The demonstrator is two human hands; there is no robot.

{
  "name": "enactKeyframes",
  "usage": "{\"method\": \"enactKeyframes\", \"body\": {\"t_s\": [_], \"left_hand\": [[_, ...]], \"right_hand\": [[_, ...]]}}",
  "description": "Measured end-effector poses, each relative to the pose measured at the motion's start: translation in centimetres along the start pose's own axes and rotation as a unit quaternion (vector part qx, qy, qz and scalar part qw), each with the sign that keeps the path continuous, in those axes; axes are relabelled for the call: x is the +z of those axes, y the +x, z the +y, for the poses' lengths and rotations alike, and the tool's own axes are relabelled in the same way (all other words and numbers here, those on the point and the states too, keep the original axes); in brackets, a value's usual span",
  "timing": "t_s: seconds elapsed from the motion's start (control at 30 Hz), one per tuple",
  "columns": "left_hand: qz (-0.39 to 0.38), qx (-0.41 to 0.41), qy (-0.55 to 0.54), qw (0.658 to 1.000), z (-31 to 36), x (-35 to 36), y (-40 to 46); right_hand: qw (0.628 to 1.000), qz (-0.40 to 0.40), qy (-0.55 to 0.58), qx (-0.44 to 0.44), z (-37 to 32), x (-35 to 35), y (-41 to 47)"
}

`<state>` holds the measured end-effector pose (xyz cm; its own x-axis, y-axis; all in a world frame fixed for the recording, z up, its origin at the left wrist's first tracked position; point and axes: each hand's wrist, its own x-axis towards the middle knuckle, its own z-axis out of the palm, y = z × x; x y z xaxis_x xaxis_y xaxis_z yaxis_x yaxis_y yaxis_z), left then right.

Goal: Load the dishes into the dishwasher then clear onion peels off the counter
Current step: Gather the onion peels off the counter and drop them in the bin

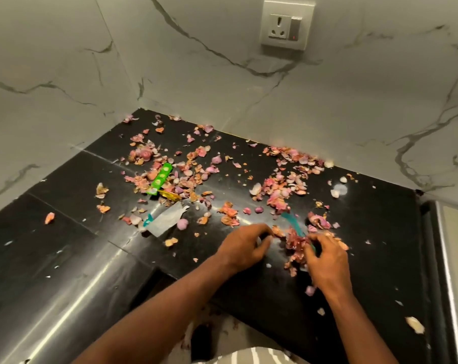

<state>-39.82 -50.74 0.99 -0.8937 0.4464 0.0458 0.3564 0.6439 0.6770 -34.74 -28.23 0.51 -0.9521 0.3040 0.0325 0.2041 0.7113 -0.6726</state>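
Note:
Pink and brown onion peels (188, 174) lie scattered over the black stone counter (65, 232), thickest toward the back corner and along the right wall. My right hand (325, 261) is closed around a bunch of onion peels (296, 245) together with a teal plastic strip (292, 222). My left hand (245, 245) rests on the counter just left of that bunch, fingers curled, pinching at a peel (277, 231). No dishes or dishwasher are in view.
A green wrapper (160, 178), a yellow scrap (171, 196) and a torn white packet (164, 222) lie among the peels. A wall socket (285, 24) sits on the marble backsplash. A steel edge (443, 258) borders the counter at right. The counter's front edge has a notch (157, 279).

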Motion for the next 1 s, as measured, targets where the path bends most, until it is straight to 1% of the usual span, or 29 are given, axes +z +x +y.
{"method": "enactKeyframes", "body": {"t_s": [0.07, 0.13, 0.17, 0.2, 0.23, 0.3, 0.33, 0.37, 0.43, 0.47, 0.5, 0.53, 0.6, 0.63, 0.67, 0.7, 0.77, 0.83, 0.9, 0.93, 0.97, 1.0], "left_hand": [[0.072, -0.018, 0.008, 0.997, -2.2, -2.5, -0.2], [0.156, -0.044, 0.033, 0.986, -4.8, -4.8, -0.5], [0.186, -0.070, 0.070, 0.978, -6.2, -6.0, -0.6], [0.197, -0.117, 0.123, 0.966, -7.6, -7.2, -0.8], [0.189, -0.183, 0.171, 0.949, -9.0, -8.3, -1.0], [0.141, -0.317, 0.234, 0.908, -11.3, -10.5, -1.7], [0.114, -0.363, 0.253, 0.889, -12.1, -11.4, -2.1], [0.097, -0.389, 0.269, 0.876, -12.8, -12.2, -2.5], [0.087, -0.390, 0.302, 0.866, -13.7, -13.3, -3.0], [0.095, -0.383, 0.301, 0.868, -13.9, -13.5, -3.1], [0.100, -0.378, 0.275, 0.878, -13.9, -13.5, -3.0], [0.111, -0.368, 0.215, 0.898, -13.6, -13.3, -2.8], [0.122, -0.331, 0.044, 0.935, -12.5, -12.6, -1.7], [0.122, -0.294, -0.014, 0.948, -11.7, -12.3, -1.0], [0.119, -0.255, -0.028, 0.959, -11.0, -12.0, -0.2], [0.120, -0.226, -0.025, 0.966, -10.3, -11.5, 0.6], [0.142, -0.206, -0.008, 0.968, -9.6, -11.0, 1.8], [0.201, -0.203, 0.020, 0.958, -10.1, -11.2, 2.3], [0.263, -0.217, 0.022, 0.940, -11.8, -12.5, 2.3], [0.274, -0.228, 0.033, 0.934, -12.8, -13.3, 2.2], [0.260, -0.238, 0.064, 0.934, -13.8, -14.2, 2.1], [0.213, -0.249, 0.113, 0.938, -14.9, -15.0, 2.0]], "right_hand": [[1.000, 0.022, 0.015, -0.007, -0.6, 0.1, 0.3], [0.999, 0.037, 0.037, 0.007, -1.2, 0.3, 0.5], [0.998, 0.037, 0.049, 0.024, -1.5, 0.3, 0.8], [0.997, 0.032, 0.058, 0.042, -1.7, 0.4, 1.0], [0.996, 0.027, 0.063, 0.055, -1.9, 0.6, 1.2], [0.995, 0.023, 0.075, 0.068, -2.3, 0.7, 1.3], [0.994, 0.020, 0.082, 0.072, -2.6, 0.8, 1.4], [0.993, 0.015, 0.089, 0.076, -2.8, 0.9, 1.4], [0.992, 0.007, 0.091, 0.086, -3.5, 0.9, 1.6], [0.992, 0.002, 0.086, 0.092, -4.0, 1.0, 1.7], [0.992, -0.002, 0.084, 0.099, -4.3, 1.1, 1.8], [0.991, -0.004, 0.090, 0.102, -4.5, 1.2, 1.8], [0.985, -0.016, 0.136, 0.104, -5.4, 1.2, 1.8], [0.981, -0.024, 0.160, 0.103, -5.7, 1.3, 1.9], [0.978, -0.033, 0.176, 0.103, -6.2, 1.3, 1.8], [0.976, -0.039, 0.186, 0.104, -6.8, 1.1, 1.7], [0.975, -0.039, 0.193, 0.107, -6.9, 1.0, 1.5], [0.973, -0.038, 0.197, 0.110, -6.4, 1.0, 1.3], [0.970, -0.033, 0.213, 0.108, -5.9, 0.9, 0.8], [0.968, -0.027, 0.223, 0.112, -5.7, 0.8, 0.6], [0.966, -0.021, 0.232, 0.116, -5.7, 0.5, 0.3], [0.963, -0.018, 0.240, 0.122, -5.8, 0.3, 0.0]]}}
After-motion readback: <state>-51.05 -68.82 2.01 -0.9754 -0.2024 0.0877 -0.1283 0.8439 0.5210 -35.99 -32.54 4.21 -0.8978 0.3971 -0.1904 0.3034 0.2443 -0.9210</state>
